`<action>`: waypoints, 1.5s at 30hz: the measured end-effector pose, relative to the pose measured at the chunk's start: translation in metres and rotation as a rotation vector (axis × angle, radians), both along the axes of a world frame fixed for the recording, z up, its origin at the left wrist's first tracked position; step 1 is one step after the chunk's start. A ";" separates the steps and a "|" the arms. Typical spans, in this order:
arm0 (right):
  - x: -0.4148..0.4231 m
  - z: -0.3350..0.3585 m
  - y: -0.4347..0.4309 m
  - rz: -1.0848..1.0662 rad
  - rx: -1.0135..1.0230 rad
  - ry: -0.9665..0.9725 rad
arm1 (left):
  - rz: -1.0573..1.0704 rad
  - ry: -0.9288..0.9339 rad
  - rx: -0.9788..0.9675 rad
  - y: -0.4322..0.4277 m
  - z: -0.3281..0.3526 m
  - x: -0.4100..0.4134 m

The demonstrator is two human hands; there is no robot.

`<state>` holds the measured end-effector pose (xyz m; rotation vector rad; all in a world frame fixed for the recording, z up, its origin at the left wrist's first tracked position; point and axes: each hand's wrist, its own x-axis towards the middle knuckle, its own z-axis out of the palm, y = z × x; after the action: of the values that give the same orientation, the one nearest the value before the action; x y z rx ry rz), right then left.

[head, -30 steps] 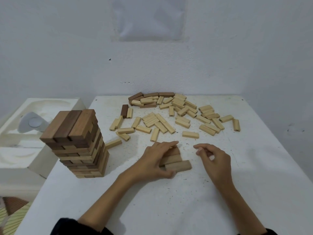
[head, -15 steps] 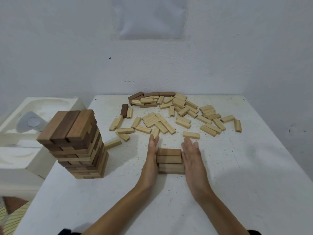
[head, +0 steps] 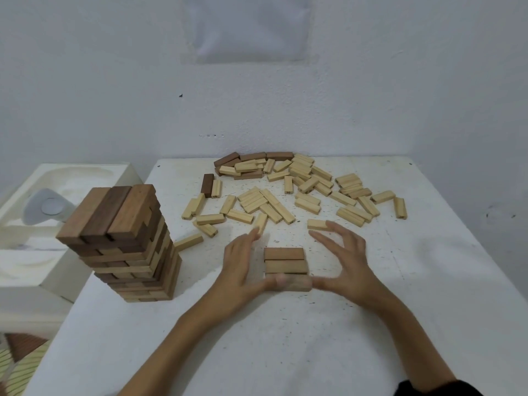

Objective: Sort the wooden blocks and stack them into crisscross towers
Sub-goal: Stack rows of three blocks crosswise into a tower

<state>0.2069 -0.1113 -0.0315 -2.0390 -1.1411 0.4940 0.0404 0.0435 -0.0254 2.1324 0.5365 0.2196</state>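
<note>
Three wooden blocks (head: 286,266) lie flat and side by side in a short row in the middle of the white table (head: 400,324), between the two hands. The far one is a warmer brown and the two nearer ones are paler. To the left stands a finished crisscross tower (head: 125,247) of mixed dark and light blocks, topped by three brown ones. Beyond the row, loose blocks (head: 285,190) lie scattered toward the wall, mostly pale, with a few dark ones at the back. The nearest block of the row is smeared by motion blur, and the left thumb covers its left end. The far side of the tower is hidden, and a white moulded box (head: 43,270) left of the table is cut off by the frame edge. The left hand (head: 243,261) lies just left of the row, fingers straight and together, pointing away. The right hand (head: 345,261) hovers just right of it, fingers spread wide and slightly bent, holding nothing. Whether its blurred thumb touches the nearest block cannot be told.
</note>
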 end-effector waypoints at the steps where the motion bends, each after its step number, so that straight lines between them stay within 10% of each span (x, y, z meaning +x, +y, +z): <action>1: 0.002 -0.003 -0.002 0.052 -0.042 -0.027 | -0.040 0.033 0.097 0.005 -0.003 -0.003; 19: -0.006 0.005 0.002 0.138 0.083 -0.063 | -0.073 -0.136 0.262 0.020 -0.001 -0.002; 33: -0.006 0.130 -0.001 0.175 0.313 -0.217 | -0.013 -0.345 0.494 0.011 0.127 -0.011; 45: -0.072 0.176 0.095 0.288 0.338 -0.179 | 0.075 -0.160 0.685 0.090 0.192 -0.092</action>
<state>0.1349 -0.0165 0.1447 -1.6600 -1.5257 0.2358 -0.0520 0.1339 0.1665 2.7200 0.4905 0.6916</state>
